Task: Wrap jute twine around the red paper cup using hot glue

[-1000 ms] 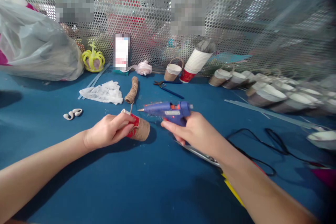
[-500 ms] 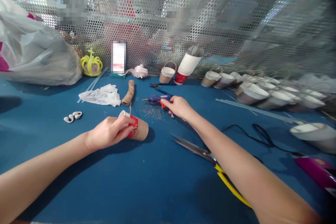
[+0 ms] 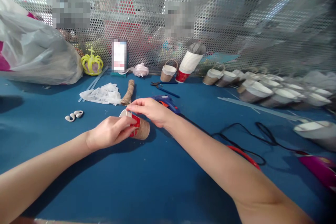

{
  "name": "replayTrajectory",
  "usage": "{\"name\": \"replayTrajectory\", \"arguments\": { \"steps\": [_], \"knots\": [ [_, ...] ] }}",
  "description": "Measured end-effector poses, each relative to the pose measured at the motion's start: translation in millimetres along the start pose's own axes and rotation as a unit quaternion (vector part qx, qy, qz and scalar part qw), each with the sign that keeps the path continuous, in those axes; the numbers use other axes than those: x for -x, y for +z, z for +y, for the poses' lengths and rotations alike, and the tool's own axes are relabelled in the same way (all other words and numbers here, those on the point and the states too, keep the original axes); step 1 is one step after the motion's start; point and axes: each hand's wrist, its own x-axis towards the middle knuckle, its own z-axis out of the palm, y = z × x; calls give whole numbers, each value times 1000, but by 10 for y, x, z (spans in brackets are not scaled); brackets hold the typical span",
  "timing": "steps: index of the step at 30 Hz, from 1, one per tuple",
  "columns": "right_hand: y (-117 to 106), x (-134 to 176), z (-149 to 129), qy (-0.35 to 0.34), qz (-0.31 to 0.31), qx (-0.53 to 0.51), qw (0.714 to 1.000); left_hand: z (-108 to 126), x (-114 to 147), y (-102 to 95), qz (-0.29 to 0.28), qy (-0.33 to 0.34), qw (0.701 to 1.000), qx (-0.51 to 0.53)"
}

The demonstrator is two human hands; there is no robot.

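Note:
My left hand (image 3: 111, 131) is closed around a red and white paper cup (image 3: 135, 121) lying on its side. Brown twine (image 3: 144, 129) wraps the base end of the cup, while red print shows nearer its rim. My right hand (image 3: 151, 110) has its fingertips pinched at the cup's rim, on the strand that runs from a twine roll (image 3: 128, 92) just behind. Beyond the right hand, a blue glue gun (image 3: 170, 105) with a red trigger lies on the table, partly covered by that hand.
Blue pliers (image 3: 165, 89), a white lacy cloth (image 3: 102, 94) and small white earbuds (image 3: 74, 115) lie around. Stacked cups (image 3: 190, 61) and several twine-covered buckets (image 3: 254, 92) line the back and right. A red handle (image 3: 244, 155) shows beside my right forearm. A black cord (image 3: 236, 127) trails rightward.
My right hand has let go of the glue gun, now lying farther right, and moved left to the twine at the cup. The scissors are now mostly hidden. My left hand keeps its hold.

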Motion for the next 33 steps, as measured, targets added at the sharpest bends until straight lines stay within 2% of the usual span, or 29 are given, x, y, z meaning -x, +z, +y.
{"name": "replayTrajectory", "arguments": {
  "steps": [2,5,10,18,23,27,33],
  "knots": [
    [-15,14,0,-13,20,-37,999,16,-7,-11,4,-23,999,24],
    [-120,80,-4,-31,44,-82,995,33,-15,-14,15,-119,991,62],
    [-248,159,-14,-46,66,-119,990,22,-16,26,17,-272,951,144],
    [-249,147,0,-48,78,-109,990,24,-31,51,-16,-365,893,261],
    [-259,137,27,-44,86,-86,992,20,-18,57,-19,-360,895,263],
    [-246,130,43,-39,85,-68,993,53,-3,39,-20,-314,919,240],
    [-228,133,40,-33,79,-52,995,117,-59,-34,16,-222,957,188]
  ]
}}
